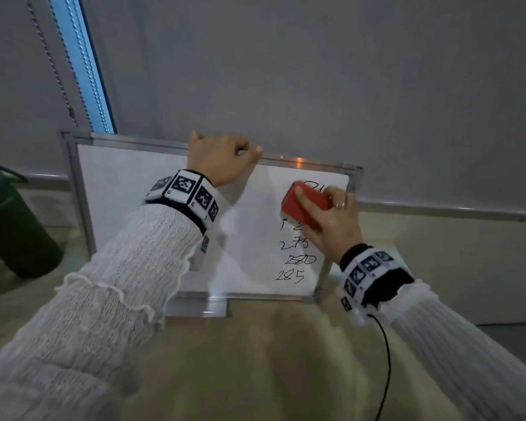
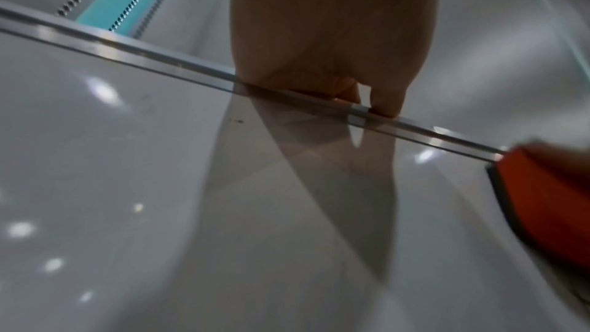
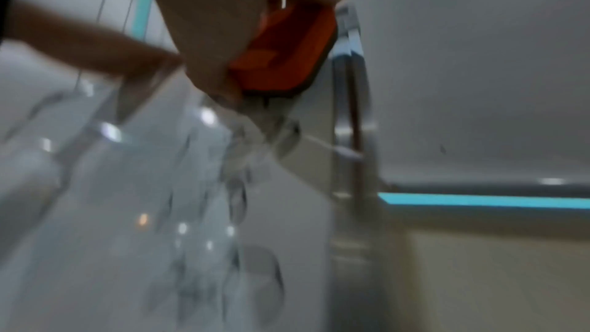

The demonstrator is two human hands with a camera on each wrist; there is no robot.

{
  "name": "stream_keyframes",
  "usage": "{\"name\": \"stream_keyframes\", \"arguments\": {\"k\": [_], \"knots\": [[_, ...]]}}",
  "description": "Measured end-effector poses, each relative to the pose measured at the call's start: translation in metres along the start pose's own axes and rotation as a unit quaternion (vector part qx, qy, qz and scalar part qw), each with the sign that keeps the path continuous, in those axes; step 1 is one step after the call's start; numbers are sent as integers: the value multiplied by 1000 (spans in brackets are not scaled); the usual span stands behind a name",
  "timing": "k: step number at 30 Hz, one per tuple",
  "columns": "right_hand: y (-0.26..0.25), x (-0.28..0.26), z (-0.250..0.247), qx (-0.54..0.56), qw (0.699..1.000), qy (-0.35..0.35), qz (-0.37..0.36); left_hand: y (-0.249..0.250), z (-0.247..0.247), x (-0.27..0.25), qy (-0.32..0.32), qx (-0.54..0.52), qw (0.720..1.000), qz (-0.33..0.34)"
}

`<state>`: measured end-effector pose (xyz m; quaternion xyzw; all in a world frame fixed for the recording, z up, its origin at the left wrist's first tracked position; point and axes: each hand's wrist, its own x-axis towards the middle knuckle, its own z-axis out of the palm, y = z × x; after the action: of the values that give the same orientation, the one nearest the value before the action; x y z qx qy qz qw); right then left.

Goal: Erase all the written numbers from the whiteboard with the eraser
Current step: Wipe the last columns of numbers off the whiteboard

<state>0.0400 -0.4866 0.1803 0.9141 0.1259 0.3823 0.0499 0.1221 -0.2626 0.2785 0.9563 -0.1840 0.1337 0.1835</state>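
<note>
Two hands are at work on a whiteboard (image 1: 152, 214) that stands tilted on a beige table (image 1: 255, 360), its metal frame leaning toward the grey blind behind; the left hand (image 1: 217, 158) curls its fingers over the top edge near the middle and grips the frame, while the right hand (image 1: 334, 220) holds a red eraser (image 1: 305, 203) flat against the upper right part of the board, fingers laid over its top and the thumb tucked along its near side; a ring shows on one finger.

Several numbers (image 1: 296, 259) in black marker run down the right side below the eraser; the lower rows read roughly 273, 280 and 285, the row just under the eraser is half covered by the hand, and a scrap of writing peeks out above the eraser by the top right corner, too cut off to read.

From the head view the left fingertips are hidden behind the frame; the left wrist view shows the left hand (image 2: 332, 34) from below, with the thumb pressed on the front of the rail, and catches a corner of the eraser (image 2: 549, 198) with its dark felt base at the right edge; no writing shows there.

Much of the right wrist view is smeared; the right hand (image 3: 217, 22) and the eraser (image 3: 287, 52) stand out beside the board's right frame, and the numbers below are only grey streaks.

At the far left a dark green container (image 1: 9, 226) is cut off by the picture's edge; a black cable (image 1: 386, 366) trails from the right wrist band across the table.
</note>
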Motion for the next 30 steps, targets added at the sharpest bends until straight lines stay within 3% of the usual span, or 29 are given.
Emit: {"name": "stream_keyframes", "arguments": {"k": [3,6,9,11,13,15,18,20,23,27,29,30], "knots": [[-6,-51,22,-24,988,-52,-145,0,1,2,3,4,1000,1],[1,-41,16,-36,973,-33,-224,-1,0,2,3,0,1000,2],[8,2,-4,-27,993,38,-110,-2,0,2,3,7,1000,8],[11,14,-7,-17,999,31,-25,-2,1,1,4,9,1000,9],[7,-1,3,7,1000,15,3,-1,2,0,2,8,1000,7],[-4,-37,22,18,999,-6,-40,0,3,1,5,9,1000,5],[-16,-97,42,-19,976,-84,-202,0,1,3,6,13,1000,2],[-15,-107,43,-26,962,-110,-249,0,0,1,7,13,1000,3],[-10,-75,31,-25,975,-57,-212,0,0,0,16,12,1000,8],[-7,-43,19,0,999,-8,-42,-1,1,1,17,8,1000,5],[-11,-60,28,17,999,-9,-39,-1,2,2,17,11,1000,3],[-12,-73,35,17,996,-22,-81,-1,2,2,15,11,1000,2]]}}
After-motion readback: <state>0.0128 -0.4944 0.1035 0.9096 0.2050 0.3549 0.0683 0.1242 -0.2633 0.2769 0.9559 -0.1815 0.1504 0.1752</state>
